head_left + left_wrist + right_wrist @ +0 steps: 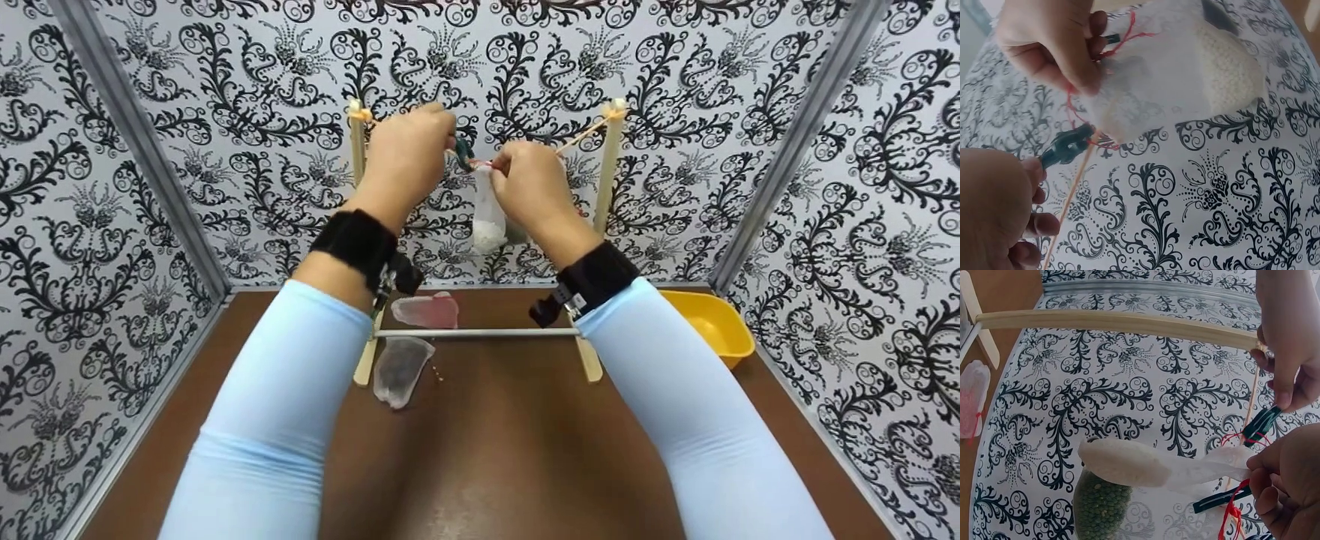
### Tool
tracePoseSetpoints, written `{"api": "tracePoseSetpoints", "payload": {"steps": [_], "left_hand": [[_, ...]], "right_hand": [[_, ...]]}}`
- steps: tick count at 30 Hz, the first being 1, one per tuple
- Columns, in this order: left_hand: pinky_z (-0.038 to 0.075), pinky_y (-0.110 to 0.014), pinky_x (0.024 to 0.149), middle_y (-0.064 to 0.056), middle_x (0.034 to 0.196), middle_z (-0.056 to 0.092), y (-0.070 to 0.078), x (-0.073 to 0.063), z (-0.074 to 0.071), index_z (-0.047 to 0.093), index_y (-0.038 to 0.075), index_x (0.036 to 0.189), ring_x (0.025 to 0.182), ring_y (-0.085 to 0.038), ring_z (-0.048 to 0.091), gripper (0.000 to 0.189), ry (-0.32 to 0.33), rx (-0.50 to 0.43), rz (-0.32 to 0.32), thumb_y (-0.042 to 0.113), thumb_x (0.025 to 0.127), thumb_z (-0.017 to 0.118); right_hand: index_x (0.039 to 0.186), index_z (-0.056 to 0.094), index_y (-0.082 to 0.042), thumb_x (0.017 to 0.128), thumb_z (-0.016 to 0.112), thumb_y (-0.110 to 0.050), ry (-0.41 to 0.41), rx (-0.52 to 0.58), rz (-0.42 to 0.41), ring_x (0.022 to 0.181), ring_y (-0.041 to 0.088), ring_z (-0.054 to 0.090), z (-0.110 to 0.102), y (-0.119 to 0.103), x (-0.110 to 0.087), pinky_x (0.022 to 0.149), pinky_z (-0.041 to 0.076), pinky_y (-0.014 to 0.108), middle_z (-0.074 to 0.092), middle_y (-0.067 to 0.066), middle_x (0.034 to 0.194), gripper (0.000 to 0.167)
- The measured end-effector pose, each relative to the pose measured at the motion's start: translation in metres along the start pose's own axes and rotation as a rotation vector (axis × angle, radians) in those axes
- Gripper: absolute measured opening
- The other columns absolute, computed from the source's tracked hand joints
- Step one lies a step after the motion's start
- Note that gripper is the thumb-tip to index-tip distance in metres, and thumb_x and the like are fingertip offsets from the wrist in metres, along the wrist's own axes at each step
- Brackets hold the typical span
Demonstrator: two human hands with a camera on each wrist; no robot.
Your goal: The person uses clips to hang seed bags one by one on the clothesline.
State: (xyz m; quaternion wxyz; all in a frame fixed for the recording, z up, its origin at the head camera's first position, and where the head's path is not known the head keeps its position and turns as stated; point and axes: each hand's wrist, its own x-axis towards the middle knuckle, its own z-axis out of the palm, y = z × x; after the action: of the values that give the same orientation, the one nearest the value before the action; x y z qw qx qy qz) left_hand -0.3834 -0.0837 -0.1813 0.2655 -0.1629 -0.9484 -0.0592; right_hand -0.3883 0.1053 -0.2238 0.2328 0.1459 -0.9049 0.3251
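My left hand [409,161] pinches a dark green clothespin [1067,147] beside the stretched string [1075,188]. The clothespin's far end meets the top corner of a clear bag [1157,90] with white grains at its bottom and a red tie. With thumb and fingertips, my right hand [531,180] grips the upper edge of that bag, which hangs down in the head view. Behind it, another bag [1100,503] holds green beans or grains. A second green clothespin [1219,499] and a red tie [1234,511] are just under my right fingers.
Two wooden posts [609,172] carry the string, joined low down by a pale crossbar [480,332]. On the brown table [480,450] lie a bag with pink contents [427,310] and a greyish bag [401,371]. A yellow basin [716,326] stands at the right.
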Motion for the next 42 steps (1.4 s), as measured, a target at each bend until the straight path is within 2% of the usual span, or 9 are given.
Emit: {"api": "tracePoseSetpoints", "payload": {"steps": [12, 14, 20, 24, 29, 32, 35, 40, 42], "left_hand": [[0.068, -0.041, 0.091, -0.006, 0.120, 0.079, 0.002, 0.008, 0.017, 0.078, 0.008, 0.116, 0.104, -0.030, 0.081, 0.014, 0.006, -0.015, 0.059, 0.017, 0.114, 0.067], [0.068, -0.041, 0.089, -0.006, 0.123, 0.077, 0.004, 0.008, 0.016, 0.075, 0.008, 0.121, 0.104, -0.030, 0.080, 0.012, -0.027, 0.001, 0.054, 0.012, 0.113, 0.067], [0.067, -0.045, 0.094, -0.007, 0.133, 0.067, 0.005, 0.003, 0.012, 0.066, 0.008, 0.140, 0.106, -0.032, 0.074, 0.030, -0.167, 0.021, 0.034, 0.028, 0.118, 0.060], [0.066, -0.046, 0.097, -0.009, 0.137, 0.069, 0.002, -0.006, 0.017, 0.066, 0.011, 0.150, 0.109, -0.031, 0.074, 0.041, -0.109, -0.063, 0.040, 0.034, 0.116, 0.064], [0.067, -0.042, 0.091, -0.010, 0.129, 0.077, -0.007, -0.037, 0.037, 0.072, 0.010, 0.144, 0.101, -0.030, 0.076, 0.038, 0.078, -0.213, 0.054, 0.031, 0.112, 0.071], [0.066, -0.040, 0.085, -0.010, 0.116, 0.078, -0.011, -0.063, 0.056, 0.078, 0.008, 0.129, 0.094, -0.029, 0.076, 0.027, 0.132, -0.285, 0.029, 0.028, 0.112, 0.072], [0.065, -0.043, 0.081, -0.009, 0.109, 0.078, -0.016, -0.091, 0.081, 0.081, 0.009, 0.125, 0.091, -0.028, 0.075, 0.026, 0.125, -0.319, -0.038, 0.029, 0.112, 0.072], [0.066, -0.048, 0.087, -0.009, 0.113, 0.082, -0.032, -0.135, 0.129, 0.081, 0.013, 0.130, 0.097, -0.029, 0.078, 0.028, 0.046, -0.370, -0.147, 0.031, 0.109, 0.076], [0.066, -0.051, 0.087, -0.008, 0.112, 0.083, -0.042, -0.154, 0.148, 0.082, 0.016, 0.126, 0.097, -0.030, 0.078, 0.025, 0.018, -0.396, -0.191, 0.032, 0.108, 0.078]], "right_hand": [[0.113, 0.082, -0.006, 0.108, 0.076, -0.010, -0.004, 0.042, -0.020, 0.100, 0.023, 0.080, -0.002, 0.000, 0.001, 0.088, 0.067, 0.028, 0.084, 0.011, 0.115, 0.009], [0.113, 0.082, -0.005, 0.108, 0.076, -0.010, -0.005, 0.053, -0.020, 0.101, 0.023, 0.079, -0.002, 0.000, 0.001, 0.089, 0.067, 0.029, 0.084, 0.011, 0.115, 0.009], [0.112, 0.083, -0.005, 0.108, 0.076, -0.013, 0.008, 0.008, -0.036, 0.101, 0.025, 0.080, -0.001, 0.002, 0.001, 0.091, 0.067, 0.033, 0.085, 0.011, 0.113, 0.011], [0.112, 0.083, -0.005, 0.107, 0.078, -0.015, 0.015, -0.047, -0.056, 0.100, 0.026, 0.080, 0.000, 0.005, 0.001, 0.091, 0.067, 0.036, 0.086, 0.011, 0.112, 0.012], [0.113, 0.082, -0.010, 0.108, 0.079, -0.020, -0.020, -0.103, -0.048, 0.099, 0.024, 0.079, 0.001, 0.008, -0.002, 0.091, 0.067, 0.035, 0.085, 0.008, 0.113, 0.012], [0.112, 0.082, -0.012, 0.107, 0.080, -0.023, -0.011, -0.155, -0.077, 0.098, 0.023, 0.079, 0.003, 0.011, -0.004, 0.092, 0.066, 0.036, 0.086, 0.006, 0.112, 0.012], [0.114, 0.081, -0.013, 0.107, 0.079, -0.023, -0.007, -0.180, -0.101, 0.100, 0.023, 0.080, 0.006, 0.013, -0.007, 0.099, 0.065, 0.039, 0.086, 0.006, 0.114, 0.013], [0.116, 0.081, -0.012, 0.108, 0.078, -0.025, -0.012, -0.228, -0.153, 0.102, 0.025, 0.080, 0.009, 0.014, -0.010, 0.108, 0.061, 0.047, 0.086, 0.006, 0.115, 0.016], [0.116, 0.082, -0.013, 0.108, 0.079, -0.025, -0.014, -0.237, -0.162, 0.101, 0.025, 0.080, 0.009, 0.014, -0.012, 0.119, 0.056, 0.053, 0.086, 0.005, 0.114, 0.015]]}}
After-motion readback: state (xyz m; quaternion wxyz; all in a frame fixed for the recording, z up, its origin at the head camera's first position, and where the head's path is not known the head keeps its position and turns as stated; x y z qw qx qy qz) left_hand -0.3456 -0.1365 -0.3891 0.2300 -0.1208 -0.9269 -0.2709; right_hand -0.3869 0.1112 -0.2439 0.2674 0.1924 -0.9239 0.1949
